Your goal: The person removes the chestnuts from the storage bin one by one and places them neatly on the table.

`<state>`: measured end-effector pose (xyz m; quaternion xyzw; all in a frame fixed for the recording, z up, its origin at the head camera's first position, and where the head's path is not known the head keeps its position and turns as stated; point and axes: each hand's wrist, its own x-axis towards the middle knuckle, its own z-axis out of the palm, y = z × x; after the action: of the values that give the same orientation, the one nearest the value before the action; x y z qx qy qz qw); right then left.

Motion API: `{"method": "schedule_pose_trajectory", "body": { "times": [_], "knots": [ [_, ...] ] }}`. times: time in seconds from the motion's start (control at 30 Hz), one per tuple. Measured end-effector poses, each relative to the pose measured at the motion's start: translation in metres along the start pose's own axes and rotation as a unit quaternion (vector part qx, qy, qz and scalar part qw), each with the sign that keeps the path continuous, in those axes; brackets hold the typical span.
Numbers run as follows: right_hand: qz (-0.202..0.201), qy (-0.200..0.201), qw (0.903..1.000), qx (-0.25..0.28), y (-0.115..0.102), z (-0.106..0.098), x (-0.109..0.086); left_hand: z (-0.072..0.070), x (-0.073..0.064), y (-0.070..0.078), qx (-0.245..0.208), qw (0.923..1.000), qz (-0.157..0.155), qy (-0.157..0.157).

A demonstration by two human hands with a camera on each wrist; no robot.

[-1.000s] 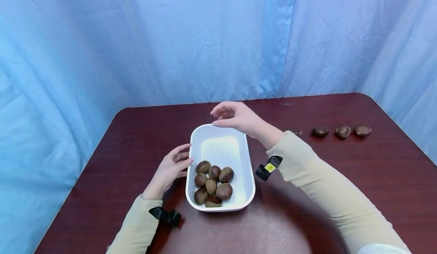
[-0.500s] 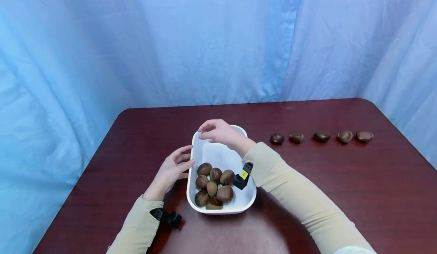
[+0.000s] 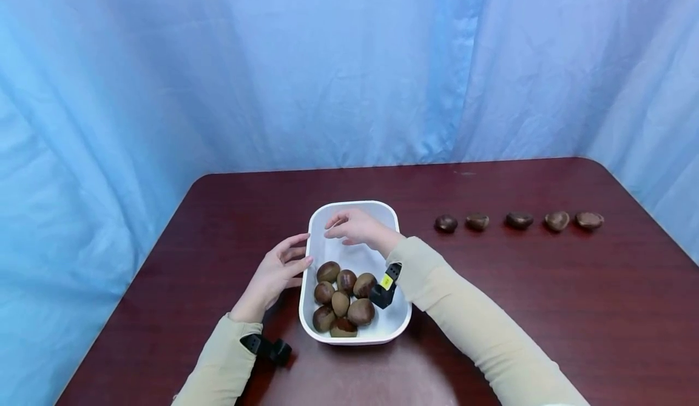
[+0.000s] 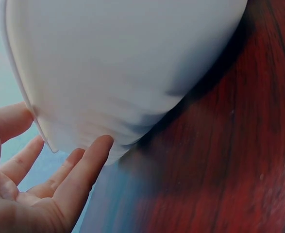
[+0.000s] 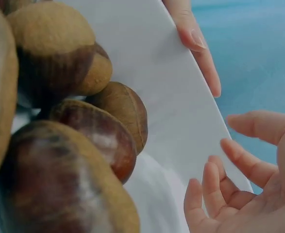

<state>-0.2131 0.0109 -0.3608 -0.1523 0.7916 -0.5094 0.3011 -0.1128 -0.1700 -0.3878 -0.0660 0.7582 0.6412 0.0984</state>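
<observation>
A white rectangular tray stands on the table, with several brown chestnuts gathered in its near part. My left hand is at the tray's left side, thumb tip by the rim and fingers spread against the outer wall. Inside the tray's outline, over its far half, is my right hand, its fingers slightly bent and apart. Nothing is between those fingers in the right wrist view, where large glossy chestnuts lie to the left of the right hand.
On the dark red wooden table, several chestnuts lie in a spaced row at the far right. Light blue curtains hang behind and beside the table. A black wrist camera overlaps the tray's right part.
My right hand has moved from the tray's far right edge to the left and nearer, over the tray, uncovering the row's leftmost chestnuts. My left hand stays at the tray's side.
</observation>
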Motion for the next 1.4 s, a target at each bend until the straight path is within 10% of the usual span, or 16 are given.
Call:
{"method": "schedule_pose_trajectory", "body": {
  "times": [0.63, 1.4],
  "knots": [
    [0.02, -0.128, 0.983, -0.13, 0.007, 0.013, 0.001, -0.001, 0.0, 0.0, -0.007, 0.9999, 0.001, -0.007],
    [-0.065, -0.115, 0.954, -0.269, 0.01, 0.025, 0.001, -0.001, 0.001, 0.0, -0.004, 0.9999, 0.007, -0.011]
  ]
}}
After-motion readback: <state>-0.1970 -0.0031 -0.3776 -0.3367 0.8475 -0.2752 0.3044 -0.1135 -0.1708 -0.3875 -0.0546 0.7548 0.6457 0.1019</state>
